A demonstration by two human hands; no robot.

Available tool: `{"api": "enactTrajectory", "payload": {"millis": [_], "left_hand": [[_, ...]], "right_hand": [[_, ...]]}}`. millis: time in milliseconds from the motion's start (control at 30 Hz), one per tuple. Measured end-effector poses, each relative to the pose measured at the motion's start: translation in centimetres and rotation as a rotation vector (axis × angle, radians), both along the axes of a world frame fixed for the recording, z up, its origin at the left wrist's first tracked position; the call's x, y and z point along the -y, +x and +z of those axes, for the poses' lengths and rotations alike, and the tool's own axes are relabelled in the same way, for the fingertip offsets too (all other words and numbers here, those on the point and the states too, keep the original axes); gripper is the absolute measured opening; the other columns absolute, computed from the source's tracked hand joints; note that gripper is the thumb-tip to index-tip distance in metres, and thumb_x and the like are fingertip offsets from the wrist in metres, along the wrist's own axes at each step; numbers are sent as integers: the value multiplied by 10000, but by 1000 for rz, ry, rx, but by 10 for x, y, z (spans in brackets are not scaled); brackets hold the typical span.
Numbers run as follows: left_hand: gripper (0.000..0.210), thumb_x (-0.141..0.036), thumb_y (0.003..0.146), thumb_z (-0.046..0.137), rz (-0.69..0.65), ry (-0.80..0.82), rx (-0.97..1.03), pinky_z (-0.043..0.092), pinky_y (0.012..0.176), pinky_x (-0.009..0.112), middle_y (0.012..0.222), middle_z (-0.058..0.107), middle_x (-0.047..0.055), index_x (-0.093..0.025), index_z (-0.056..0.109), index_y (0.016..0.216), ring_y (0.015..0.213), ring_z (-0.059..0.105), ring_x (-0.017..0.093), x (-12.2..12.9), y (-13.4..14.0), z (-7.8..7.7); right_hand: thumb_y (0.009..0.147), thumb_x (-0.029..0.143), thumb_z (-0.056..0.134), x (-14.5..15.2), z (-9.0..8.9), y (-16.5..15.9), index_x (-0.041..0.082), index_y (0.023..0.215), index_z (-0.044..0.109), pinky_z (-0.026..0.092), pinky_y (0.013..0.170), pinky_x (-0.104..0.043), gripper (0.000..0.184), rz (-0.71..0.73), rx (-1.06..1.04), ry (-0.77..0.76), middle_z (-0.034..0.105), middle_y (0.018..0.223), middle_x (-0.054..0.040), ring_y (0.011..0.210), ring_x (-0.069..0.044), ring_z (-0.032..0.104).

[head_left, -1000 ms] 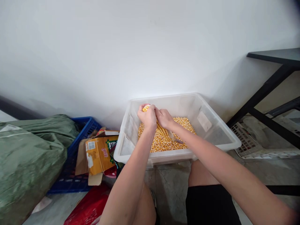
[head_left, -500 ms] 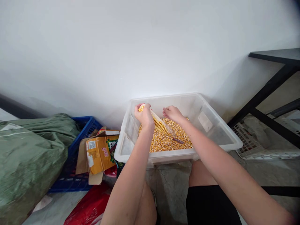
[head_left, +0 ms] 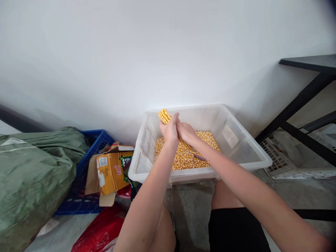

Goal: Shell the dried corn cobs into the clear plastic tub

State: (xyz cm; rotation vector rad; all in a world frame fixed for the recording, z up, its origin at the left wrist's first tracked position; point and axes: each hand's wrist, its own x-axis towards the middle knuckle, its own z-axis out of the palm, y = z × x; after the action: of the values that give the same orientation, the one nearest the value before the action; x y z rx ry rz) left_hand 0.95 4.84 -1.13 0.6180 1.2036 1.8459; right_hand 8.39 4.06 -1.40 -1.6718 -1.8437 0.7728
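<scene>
A yellow corn cob [head_left: 164,116] points up and left, its tip showing beyond my left hand [head_left: 170,130], which is closed around it. My right hand [head_left: 186,132] presses against the cob's lower part, right beside the left hand, with its fingers curled and partly hidden. Below both hands, loose corn kernels [head_left: 189,159] cover the bottom of a translucent plastic bin [head_left: 238,136]. A thin brownish-purple stick-like piece [head_left: 200,157] lies on the kernels, partly beside my right forearm.
On the left are a blue crate [head_left: 99,138], a green sack [head_left: 34,168], an orange cardboard box [head_left: 111,173] and a red bag [head_left: 101,229]. A dark metal frame [head_left: 291,129] and a white basket [head_left: 278,159] stand at right. A white wall [head_left: 168,52] rises behind the bin.
My right hand has moved left onto the cob and now meets my left hand. The left hand has shifted slightly right, and more of the cob's tip shows above it.
</scene>
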Motion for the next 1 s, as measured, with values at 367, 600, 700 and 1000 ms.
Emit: {"api": "enactTrajectory", "payload": {"millis": [367, 600, 700, 1000], "left_hand": [[353, -249, 592, 775, -29, -3, 0, 368, 479, 257, 638, 418, -27, -198, 429, 641, 540, 411, 94, 9, 5, 5], [263, -208, 560, 704, -15, -6, -33, 339, 448, 238, 607, 396, -41, -186, 446, 607, 507, 395, 80, 4, 5, 0], [219, -202, 546, 679, -35, -39, 5, 361, 453, 238, 606, 423, -35, -176, 469, 605, 503, 431, 87, 3, 5, -2], [254, -260, 557, 699, 8, -73, 87, 391, 499, 248, 637, 491, -26, -177, 499, 690, 531, 479, 106, 0, -3, -1]], "right_hand": [[977, 654, 208, 6, 7, 1, 128, 659, 680, 462, 755, -325, 775, 20, -133, 166, 716, 744, -197, 840, -295, 684], [980, 481, 289, -6, -3, 5, 176, 569, 566, 424, 661, -285, 582, 30, -204, 185, 640, 601, -89, 766, -248, 642], [962, 427, 350, -14, -8, 9, 178, 571, 561, 415, 641, -269, 509, 48, -294, 95, 630, 587, -54, 719, -209, 617], [959, 453, 471, -35, -16, 39, 144, 707, 655, 438, 581, -244, 440, 42, -401, -188, 723, 760, -99, 588, -140, 612]]}}
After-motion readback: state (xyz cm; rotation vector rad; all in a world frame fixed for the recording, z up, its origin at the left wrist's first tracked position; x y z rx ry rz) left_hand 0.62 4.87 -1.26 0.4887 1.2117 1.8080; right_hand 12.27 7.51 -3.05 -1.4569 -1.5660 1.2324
